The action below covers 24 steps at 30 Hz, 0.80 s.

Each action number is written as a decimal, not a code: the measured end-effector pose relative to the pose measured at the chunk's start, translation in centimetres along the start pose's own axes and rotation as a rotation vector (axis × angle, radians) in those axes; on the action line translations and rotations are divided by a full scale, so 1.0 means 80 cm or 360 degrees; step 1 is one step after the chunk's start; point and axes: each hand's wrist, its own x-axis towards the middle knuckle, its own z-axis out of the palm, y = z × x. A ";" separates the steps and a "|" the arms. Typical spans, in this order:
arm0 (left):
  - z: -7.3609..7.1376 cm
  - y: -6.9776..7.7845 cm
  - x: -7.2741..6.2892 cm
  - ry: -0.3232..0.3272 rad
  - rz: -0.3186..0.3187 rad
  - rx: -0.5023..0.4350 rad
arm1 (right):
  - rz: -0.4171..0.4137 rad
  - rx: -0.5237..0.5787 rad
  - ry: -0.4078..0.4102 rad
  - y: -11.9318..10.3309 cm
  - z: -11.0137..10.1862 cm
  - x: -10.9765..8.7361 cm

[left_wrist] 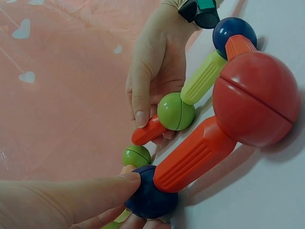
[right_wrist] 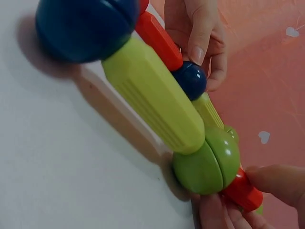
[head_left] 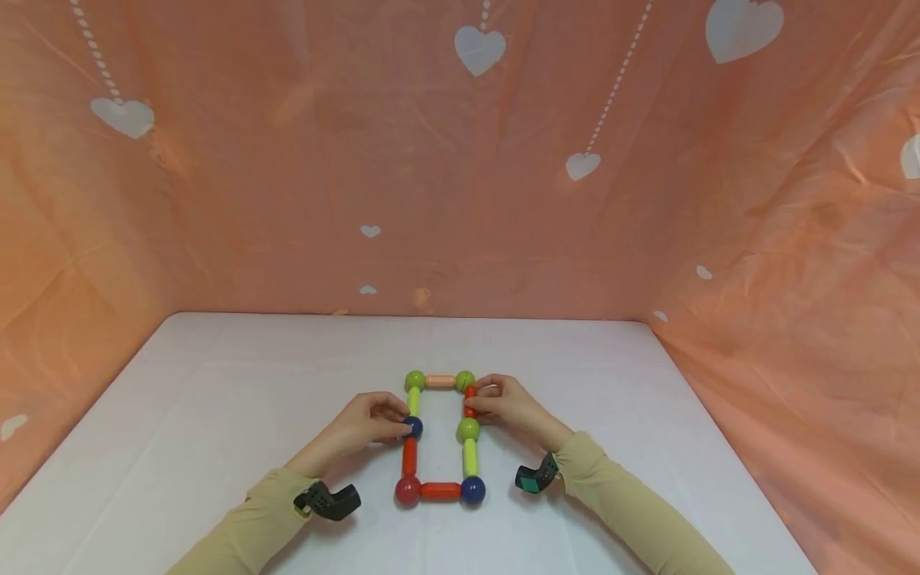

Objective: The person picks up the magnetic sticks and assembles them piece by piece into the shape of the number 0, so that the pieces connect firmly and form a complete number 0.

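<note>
A rectangular frame of coloured balls joined by short rods lies on the white table. On its left side, my left hand [head_left: 362,422] pinches the dark blue ball [left_wrist: 157,198] between thumb and fingers. A yellow-green rod [head_left: 414,402] and a red rod [left_wrist: 195,155] run from that ball. My right hand [head_left: 512,406] grips another red rod [right_wrist: 244,192] on the upper right side, thumb on top and fingers beneath. That rod meets the middle green ball [right_wrist: 207,161]; its far end is right by the far green ball [head_left: 465,380].
The frame's near side has a red ball [head_left: 407,491], a red rod [head_left: 441,491] and a blue ball [head_left: 473,490]. A peach rod [head_left: 440,382] and a green ball [head_left: 415,380] form the far side. Orange heart-patterned cloth [head_left: 431,200] walls the white table [head_left: 251,383].
</note>
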 end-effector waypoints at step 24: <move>0.000 0.000 -0.002 -0.0028 -0.0014 -0.0093 | 0.0099 -0.0028 0.0032 -0.006 0.004 -0.001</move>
